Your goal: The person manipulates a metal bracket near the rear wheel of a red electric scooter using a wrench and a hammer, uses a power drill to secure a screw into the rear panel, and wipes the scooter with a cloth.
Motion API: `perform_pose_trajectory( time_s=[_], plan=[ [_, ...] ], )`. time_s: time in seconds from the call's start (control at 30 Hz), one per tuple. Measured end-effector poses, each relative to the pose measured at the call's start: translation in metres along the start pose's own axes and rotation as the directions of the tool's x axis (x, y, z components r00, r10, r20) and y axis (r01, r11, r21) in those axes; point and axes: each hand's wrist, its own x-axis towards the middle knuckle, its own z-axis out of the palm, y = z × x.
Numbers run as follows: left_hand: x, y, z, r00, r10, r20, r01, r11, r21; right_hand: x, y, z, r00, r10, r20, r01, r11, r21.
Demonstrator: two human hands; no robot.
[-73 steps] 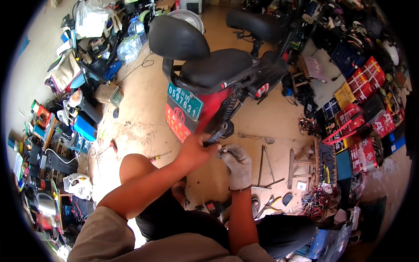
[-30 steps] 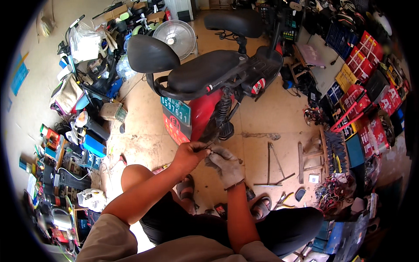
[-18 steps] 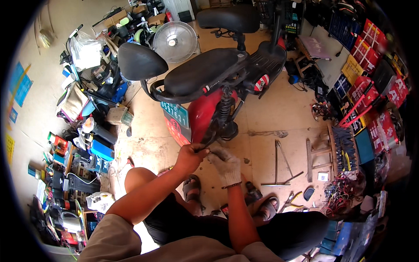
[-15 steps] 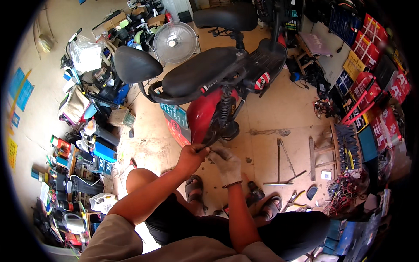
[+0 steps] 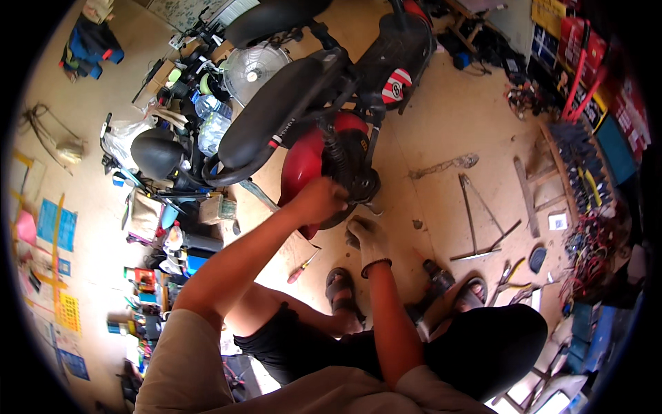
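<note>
In the head view, the black-and-red scooter (image 5: 295, 162) has a long black seat (image 5: 265, 107) and a rear shock (image 5: 336, 155) beside a dark lower mechanism (image 5: 362, 185). My bare left hand (image 5: 324, 200) reaches to that mechanism, fingers curled; what they grip is hidden. Just below and right of it, my gloved right hand (image 5: 367, 236) is closed, its contents too hidden to make out. A screwdriver (image 5: 301, 268) lies left of my feet, and a drill (image 5: 436, 274) lies beside my right sandal.
A fan (image 5: 252, 72) stands behind the scooter. Piled goods (image 5: 148, 283) line the left. At right are a metal T-shaped tool (image 5: 476, 254), a wooden frame (image 5: 526, 196), pliers (image 5: 512, 276), a tool rack (image 5: 579, 172) and red boxes (image 5: 579, 41).
My hands have separated: the left moved up toward the lower mechanism, the right rightward. The view has shifted, with the scooter appearing higher and more steeply angled.
</note>
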Motion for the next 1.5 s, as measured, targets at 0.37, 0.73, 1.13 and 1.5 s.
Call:
perform_pose_trajectory(
  time_s=[0.37, 0.73, 1.13, 1.5],
  plan=[
    [0.093, -0.027, 0.030, 0.880, -0.084, 0.467, -0.191, 0.838, 0.511, -0.010, 0.004, 0.015, 0.993, 0.085, -0.078, -0.073, 0.987, 0.146],
    [0.105, -0.042, 0.033, 0.784, -0.269, 0.560, -0.175, 0.769, 0.615, 0.003, 0.010, 0.016, 0.985, 0.125, -0.118, -0.109, 0.985, 0.134],
    [0.115, -0.052, 0.039, 0.695, -0.303, 0.652, -0.375, 0.621, 0.688, 0.010, 0.014, 0.059, 0.985, -0.065, -0.158, 0.062, 0.998, -0.024],
    [0.117, -0.045, 0.037, 0.666, -0.368, 0.649, -0.334, 0.631, 0.701, 0.016, 0.012, 0.079, 0.958, -0.170, -0.232, 0.106, 0.959, -0.262]
  ],
)
